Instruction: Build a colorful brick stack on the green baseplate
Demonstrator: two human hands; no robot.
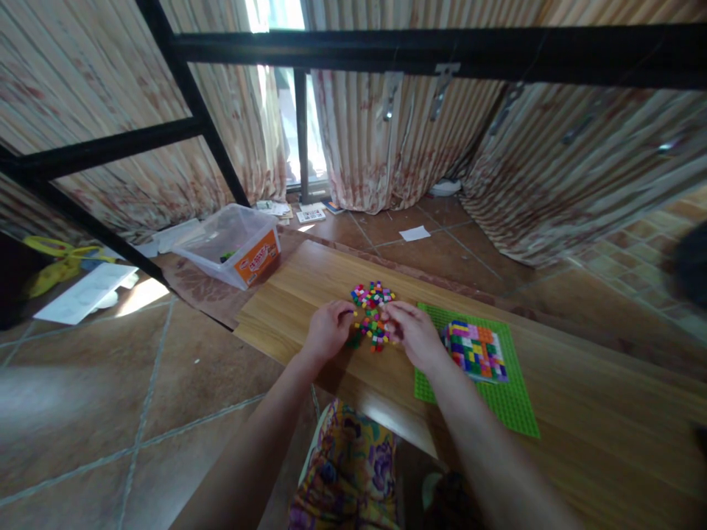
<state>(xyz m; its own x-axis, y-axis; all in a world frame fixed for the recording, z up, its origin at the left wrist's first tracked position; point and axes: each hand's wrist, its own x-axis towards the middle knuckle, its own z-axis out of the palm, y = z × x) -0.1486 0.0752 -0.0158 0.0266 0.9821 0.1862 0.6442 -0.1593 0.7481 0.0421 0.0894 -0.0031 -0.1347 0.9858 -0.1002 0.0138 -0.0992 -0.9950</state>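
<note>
Small toy bricks of many colours lie in a loose brick pile (pixel 374 296) on the wooden bench. My left hand (pixel 328 330) is at the pile's left edge, with thumb and fingers pinched together; whatever is between them is too small to make out. On the pile's right side my right hand (pixel 413 333) has its fingers curled in over the bricks, and its fingertips are partly hidden. A green studded baseplate (pixel 516 397) lies to the right of my right hand. Built up on it is a multicoloured block of bricks (pixel 478 352), partly behind my right wrist.
A clear plastic bin (pixel 207 254) with an orange label stands left of the wooden bench (pixel 574 383). Papers (pixel 312 213) lie on the tiled floor near the curtains (pixel 375 147). A black metal frame (pixel 342 48) crosses above. A white board (pixel 82 294) lies at left.
</note>
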